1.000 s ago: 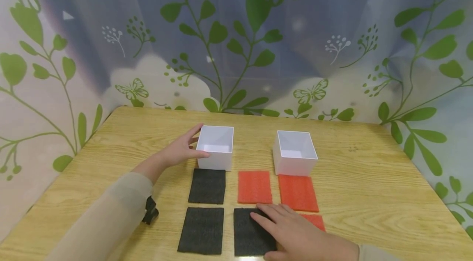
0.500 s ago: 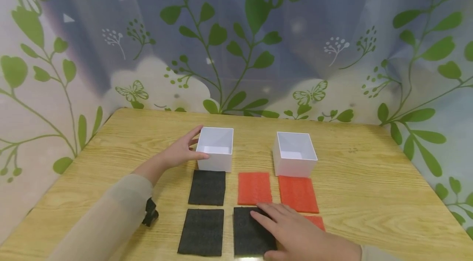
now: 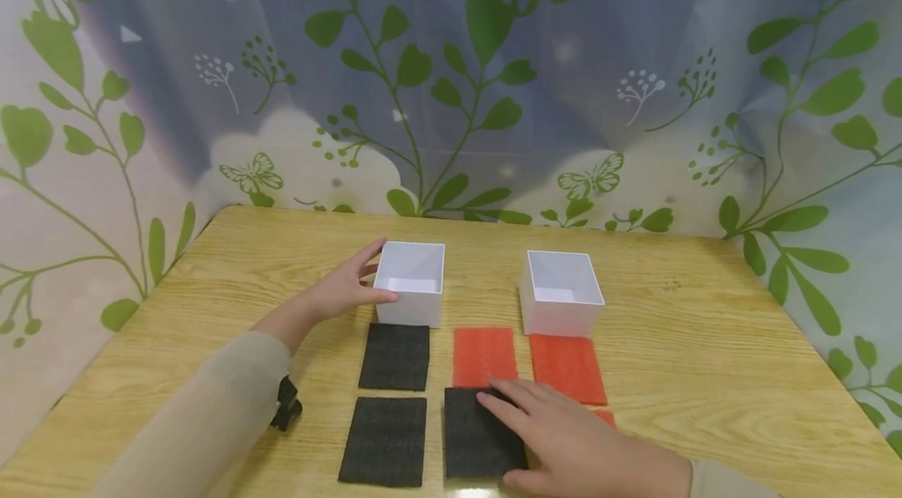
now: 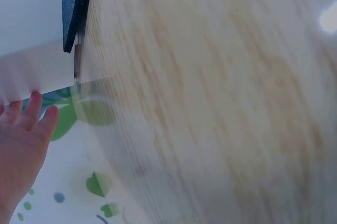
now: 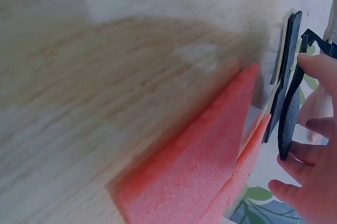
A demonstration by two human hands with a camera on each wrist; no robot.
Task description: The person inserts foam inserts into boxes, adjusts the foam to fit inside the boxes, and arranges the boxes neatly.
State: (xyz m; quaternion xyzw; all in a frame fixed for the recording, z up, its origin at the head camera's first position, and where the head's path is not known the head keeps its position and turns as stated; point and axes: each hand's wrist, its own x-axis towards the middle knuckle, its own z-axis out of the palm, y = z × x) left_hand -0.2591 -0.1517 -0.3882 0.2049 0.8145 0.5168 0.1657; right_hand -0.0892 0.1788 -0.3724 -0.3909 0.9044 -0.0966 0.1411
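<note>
My left hand [image 3: 344, 288] grips the left side of an open white box [image 3: 412, 308], thumb at the front and fingers at the back. In the left wrist view, its fingertips lie along the white wall [image 4: 37, 74]. My right hand [image 3: 574, 435] pinches a black foam square [image 3: 472, 435] by its edges. The right wrist view shows this same square [image 5: 290, 110] edge-on between thumb and fingers, raised off the tabletop. Two more black squares lie flat to its left, the far one [image 3: 395, 357] in front of the box and the near one [image 3: 385, 442] closer.
A second white box [image 3: 561, 314] stands to the right. Red foam squares lie before it: one at the middle [image 3: 485, 357], one at the right [image 3: 569, 369], and one [image 3: 604, 416] partly hidden by my right hand. A patterned curtain [image 3: 451, 91] hangs behind the wooden table [image 3: 705, 373].
The black square under my right hand has come up off the table and shifted slightly away from me, with the hand. My left hand and both boxes stay in place.
</note>
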